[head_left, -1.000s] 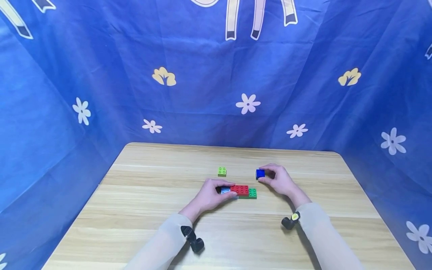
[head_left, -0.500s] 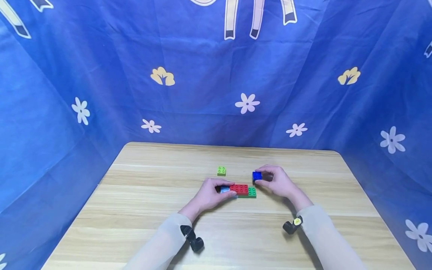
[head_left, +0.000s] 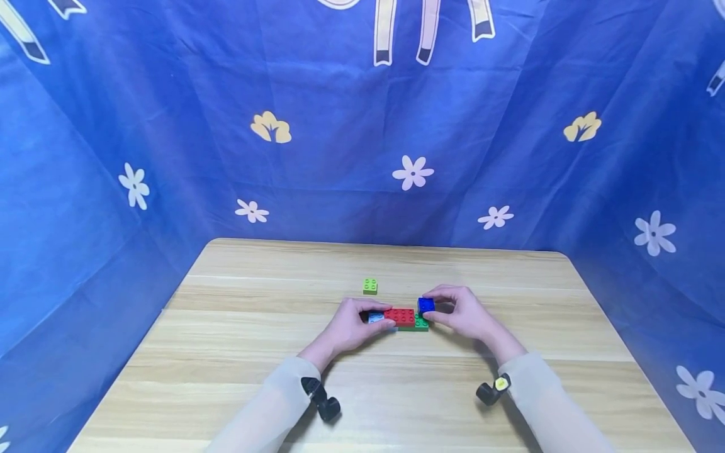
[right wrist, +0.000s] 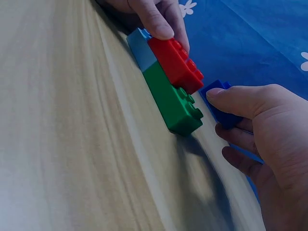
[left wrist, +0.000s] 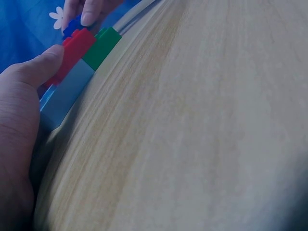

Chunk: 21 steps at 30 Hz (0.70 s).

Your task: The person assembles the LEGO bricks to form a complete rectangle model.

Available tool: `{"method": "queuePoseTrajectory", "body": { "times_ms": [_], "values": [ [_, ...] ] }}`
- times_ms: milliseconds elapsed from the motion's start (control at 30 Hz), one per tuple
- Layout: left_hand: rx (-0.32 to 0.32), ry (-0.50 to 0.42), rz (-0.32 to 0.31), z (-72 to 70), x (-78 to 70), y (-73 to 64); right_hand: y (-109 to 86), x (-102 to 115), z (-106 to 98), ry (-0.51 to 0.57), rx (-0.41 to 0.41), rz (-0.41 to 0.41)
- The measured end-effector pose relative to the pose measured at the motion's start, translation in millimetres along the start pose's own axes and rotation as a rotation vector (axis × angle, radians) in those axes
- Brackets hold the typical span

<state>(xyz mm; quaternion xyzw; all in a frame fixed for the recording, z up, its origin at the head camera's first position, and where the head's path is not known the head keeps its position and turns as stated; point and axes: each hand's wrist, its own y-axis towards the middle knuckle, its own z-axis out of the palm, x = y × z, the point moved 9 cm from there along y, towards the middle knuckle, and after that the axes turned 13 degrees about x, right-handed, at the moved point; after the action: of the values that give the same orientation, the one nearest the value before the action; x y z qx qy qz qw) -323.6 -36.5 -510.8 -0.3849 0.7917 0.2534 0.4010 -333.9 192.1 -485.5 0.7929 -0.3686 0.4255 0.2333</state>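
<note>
My left hand (head_left: 347, 326) grips a red building brick (head_left: 401, 317) between thumb and fingers. That brick lies across a light blue brick (left wrist: 67, 94) and a green brick (right wrist: 172, 100), which stand end to end on the table. Part of the light blue brick is hidden by the left hand. My right hand (head_left: 466, 312) pinches a small dark blue brick (head_left: 426, 306) with thumb and fingers. It is held just behind the green brick's right end, whose bare studs show beside the red brick in the right wrist view.
A lime green four-stud brick (head_left: 370, 286) lies on the wooden table (head_left: 272, 296), behind the joined bricks. A blue patterned cloth (head_left: 340, 189) hangs along the back and both sides of the table.
My right hand has brought the dark blue brick left and toward the front, close to the green brick. My left hand keeps its grip in nearly the same place.
</note>
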Motion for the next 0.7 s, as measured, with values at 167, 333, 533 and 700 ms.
{"method": "queuePoseTrajectory", "body": {
  "times_ms": [167,333,533,700],
  "values": [
    [-0.009,-0.004,-0.001,-0.6,0.1,-0.6,-1.9,0,7,-0.018,0.015,-0.02],
    [-0.012,-0.014,-0.013,-1.2,0.1,-0.4,-3.1,0,13,-0.028,0.018,-0.041],
    [-0.012,-0.006,-0.006,-1.0,-0.1,0.0,-4.5,2,16,-0.055,0.021,-0.052],
    [-0.014,0.0,-0.001,-1.2,0.2,0.2,-4.6,2,19,-0.044,0.028,-0.04]
  ]
}}
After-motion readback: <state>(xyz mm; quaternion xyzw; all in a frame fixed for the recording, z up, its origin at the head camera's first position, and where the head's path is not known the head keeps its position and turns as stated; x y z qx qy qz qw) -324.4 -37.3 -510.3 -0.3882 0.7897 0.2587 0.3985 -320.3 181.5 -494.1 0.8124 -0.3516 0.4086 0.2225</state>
